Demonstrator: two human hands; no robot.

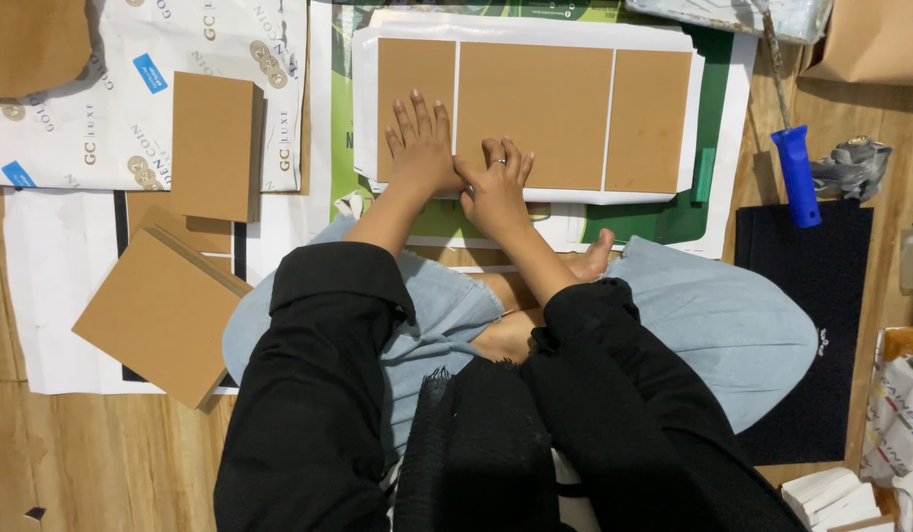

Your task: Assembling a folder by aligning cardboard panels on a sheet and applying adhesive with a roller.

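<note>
While both palms press flat, the scene reads so:
Left hand [422,148]: fingers spread wide, lying flat on the left brown panel [415,103], holding nothing
Right hand [496,187]: fingers loosely spread, flat on the lower edge of the middle panel [533,113], thumb side touching the left hand; a ring on one finger
Panels: three brown boards side by side, narrow, wide, narrow [645,118], with thin white gaps between them
White sheet [366,108]: under the three panels, corners cut, lying on a green poster [712,89] straight ahead of the knees
Loose boards: one upright rectangle [215,148] far left, one stack [161,315] tilted by the left knee
Printed paper [92,108]: white wrap top left, gold round marks and two small blue labels
Roller [796,172]: one, blue handle, right of the poster, above a dark mat [821,286]
Rag [855,163]: grey, just beside the roller
White stack [831,493]: bottom right corner
</note>
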